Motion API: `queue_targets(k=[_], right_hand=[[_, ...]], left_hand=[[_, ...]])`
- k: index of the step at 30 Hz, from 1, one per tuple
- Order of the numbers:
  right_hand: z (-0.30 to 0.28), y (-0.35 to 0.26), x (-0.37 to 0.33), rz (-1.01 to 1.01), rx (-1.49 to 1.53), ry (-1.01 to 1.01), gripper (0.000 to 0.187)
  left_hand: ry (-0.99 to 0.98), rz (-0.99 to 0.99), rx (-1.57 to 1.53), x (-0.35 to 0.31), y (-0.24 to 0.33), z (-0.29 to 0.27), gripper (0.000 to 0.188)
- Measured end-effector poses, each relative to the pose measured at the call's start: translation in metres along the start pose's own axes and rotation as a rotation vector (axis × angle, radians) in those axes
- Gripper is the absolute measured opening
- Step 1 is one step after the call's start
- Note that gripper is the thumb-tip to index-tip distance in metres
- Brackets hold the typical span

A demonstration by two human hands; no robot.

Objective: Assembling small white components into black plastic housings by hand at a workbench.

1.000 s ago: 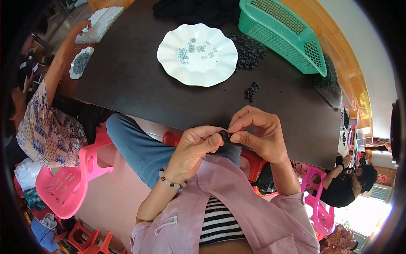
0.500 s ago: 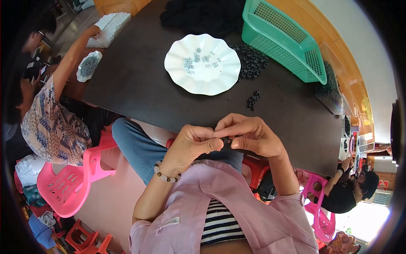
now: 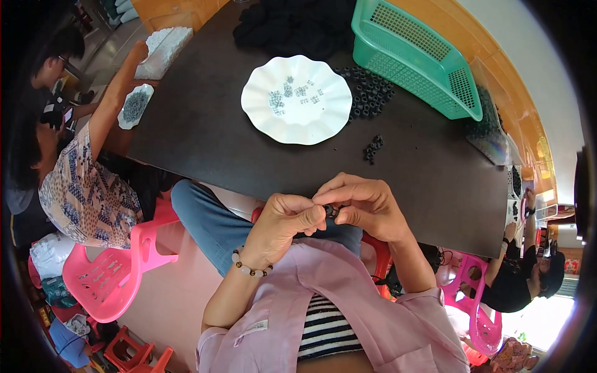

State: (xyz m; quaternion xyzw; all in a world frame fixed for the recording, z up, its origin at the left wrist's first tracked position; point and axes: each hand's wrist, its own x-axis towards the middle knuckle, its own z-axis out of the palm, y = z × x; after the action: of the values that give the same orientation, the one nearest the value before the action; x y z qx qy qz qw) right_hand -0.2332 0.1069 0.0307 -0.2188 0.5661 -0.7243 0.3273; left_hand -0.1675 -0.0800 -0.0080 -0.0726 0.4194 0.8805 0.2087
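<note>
Just in front of the table edge, my two hands meet around a small black ring-shaped part (image 3: 329,212). My left hand (image 3: 287,217) pinches it between thumb and fingers. My right hand (image 3: 368,204) curls in from the other side; its index fingertip meets the left fingertips and its thumb lies against the part's right side. Fingers cover much of the piece. Beyond them stands a white scalloped plate (image 3: 298,127) with several groups of tiny clear pieces (image 3: 277,101). Loose black ring-shaped parts (image 3: 372,93) are heaped right of the plate, with a smaller cluster (image 3: 374,150) nearer me.
A green perforated basket (image 3: 416,62) stands at the far right, beside a clear bag of dark parts (image 3: 488,133). Black cloth (image 3: 292,28) lies at the back. Co-workers sit left and right; one reaches toward a white block (image 3: 166,50). Pink chairs (image 3: 106,280) flank the table.
My right thumb has shifted slightly, showing more of the black part between my hands. The view has moved a little. At right, the co-worker's arm now reaches up farther.
</note>
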Motion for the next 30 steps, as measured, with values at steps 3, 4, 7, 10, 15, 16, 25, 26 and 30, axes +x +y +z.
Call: queue_targets(k=[3,4,7,10,15,16,25,26,30], right_hand=[[0.002,-0.004,0.000,0.042,0.041,0.019,0.031],[0.000,-0.004,0.001,0.014,-0.009,-0.013,0.031],[0.000,-0.004,0.002,-0.022,-0.077,-0.040,0.031],[0.003,-0.005,0.000,-0.031,-0.135,-0.026,0.031],[0.007,-0.008,-0.003,-0.013,-0.147,-0.008,0.033],[0.008,-0.009,-0.004,-0.006,-0.166,-0.005,0.034],[0.024,-0.032,-0.018,-0.168,-0.387,-0.021,0.037],[0.026,-0.035,-0.021,-0.205,-0.414,-0.055,0.039],[0.022,-0.032,-0.025,-0.239,-0.398,-0.043,0.040]], left_hand=[[0.007,0.012,0.029,-0.002,0.001,0.004,0.029],[0.008,0.011,0.029,-0.003,0.002,0.004,0.029],[0.030,-0.010,0.123,-0.004,0.004,0.003,0.026],[0.044,-0.001,0.114,-0.008,0.008,0.005,0.023],[0.010,0.002,0.154,-0.014,0.019,0.011,0.017],[0.010,0.000,0.153,-0.015,0.019,0.011,0.017],[-0.048,0.145,0.516,-0.037,0.035,0.026,0.010],[-0.055,0.142,0.516,-0.041,0.036,0.031,0.010],[-0.052,0.225,0.552,-0.044,0.035,0.041,0.014]])
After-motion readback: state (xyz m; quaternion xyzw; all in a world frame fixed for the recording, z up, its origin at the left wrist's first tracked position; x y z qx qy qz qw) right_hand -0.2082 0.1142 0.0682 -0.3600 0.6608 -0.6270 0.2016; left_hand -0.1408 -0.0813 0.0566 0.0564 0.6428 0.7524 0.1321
